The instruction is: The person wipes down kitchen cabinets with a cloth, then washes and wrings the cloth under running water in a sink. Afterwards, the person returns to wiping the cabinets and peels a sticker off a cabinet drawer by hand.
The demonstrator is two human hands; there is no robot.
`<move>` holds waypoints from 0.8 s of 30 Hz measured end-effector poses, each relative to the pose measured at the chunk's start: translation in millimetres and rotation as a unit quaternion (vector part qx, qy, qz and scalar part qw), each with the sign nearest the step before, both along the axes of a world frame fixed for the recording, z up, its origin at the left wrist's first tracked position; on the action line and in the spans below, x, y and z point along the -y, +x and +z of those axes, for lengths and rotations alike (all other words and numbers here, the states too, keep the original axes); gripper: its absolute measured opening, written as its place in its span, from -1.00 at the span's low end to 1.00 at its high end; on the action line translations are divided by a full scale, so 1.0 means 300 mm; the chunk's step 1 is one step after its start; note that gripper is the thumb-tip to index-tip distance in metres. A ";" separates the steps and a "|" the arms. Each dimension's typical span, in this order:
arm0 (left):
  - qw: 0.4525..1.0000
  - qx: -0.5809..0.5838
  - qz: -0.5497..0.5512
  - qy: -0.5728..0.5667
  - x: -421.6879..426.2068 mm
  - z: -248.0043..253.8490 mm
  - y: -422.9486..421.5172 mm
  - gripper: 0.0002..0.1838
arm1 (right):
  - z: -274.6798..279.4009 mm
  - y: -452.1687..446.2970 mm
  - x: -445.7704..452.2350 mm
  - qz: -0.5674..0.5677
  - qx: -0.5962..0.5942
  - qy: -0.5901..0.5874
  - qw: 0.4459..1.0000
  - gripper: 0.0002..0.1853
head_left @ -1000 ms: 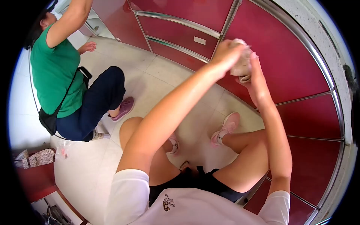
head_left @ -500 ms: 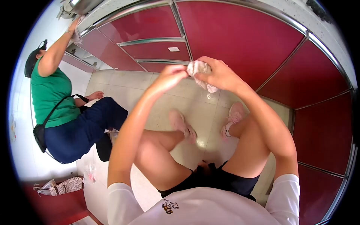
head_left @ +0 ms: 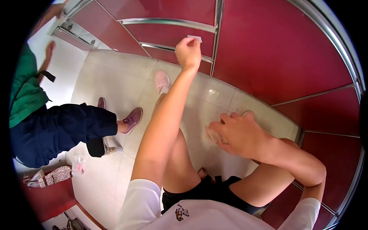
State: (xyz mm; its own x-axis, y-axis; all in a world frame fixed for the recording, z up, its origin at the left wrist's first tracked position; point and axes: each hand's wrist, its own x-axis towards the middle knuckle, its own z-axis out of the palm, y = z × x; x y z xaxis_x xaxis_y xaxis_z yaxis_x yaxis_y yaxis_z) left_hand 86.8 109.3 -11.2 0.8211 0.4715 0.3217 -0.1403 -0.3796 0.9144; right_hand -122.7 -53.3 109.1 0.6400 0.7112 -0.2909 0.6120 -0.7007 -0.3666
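Observation:
My left hand (head_left: 188, 53) is stretched forward to the red drawer front (head_left: 161, 33), its fingers curled into a pinch. The fingertips overlap a small white label (head_left: 196, 38) on that drawer. Whether they touch or grip it cannot be told. My right hand (head_left: 243, 135) is lower and to the right, above the floor and near my right knee. Its fingers are bent around a crumpled pale cloth (head_left: 214, 135), which is blurred and mostly hidden by the hand.
Red cabinet doors (head_left: 280, 50) with metal trim run along the front and right. At left sits a person in a green top (head_left: 27, 88) and dark trousers. A patterned bag (head_left: 60, 174) lies on a red surface, with a clear plastic bag (head_left: 79, 165) beside it. Tiled floor (head_left: 134, 73) lies between.
My hands have parted. The left went forward to the labelled drawer; the right came down and back with the cloth. My view has shifted, and the drawers look closer.

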 end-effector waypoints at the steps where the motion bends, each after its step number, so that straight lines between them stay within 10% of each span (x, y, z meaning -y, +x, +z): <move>1: 1.000 -0.004 0.001 0.001 0.020 0.008 0.005 -0.84 | -0.017 -0.004 0.001 0.010 -0.046 -0.004 0.999 -0.63; 5: 0.999 -0.017 0.031 -0.011 0.065 0.033 -0.003 -0.85 | 0.022 0.046 0.010 0.061 -0.223 0.013 0.973 -0.64; 24: 0.991 -0.010 0.018 0.134 0.029 0.019 -0.010 -0.79 | 0.050 0.041 0.080 0.100 -0.184 0.085 0.974 -0.50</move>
State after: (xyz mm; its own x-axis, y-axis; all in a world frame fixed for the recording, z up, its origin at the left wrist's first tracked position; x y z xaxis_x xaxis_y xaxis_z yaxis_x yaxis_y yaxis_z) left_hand 83.8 100.7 -5.4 0.8128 0.4009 0.4227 -0.1049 -0.6130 0.7831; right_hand -110.3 -77.2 123.9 0.3579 0.8692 -0.3412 0.5348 -0.4903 -0.6882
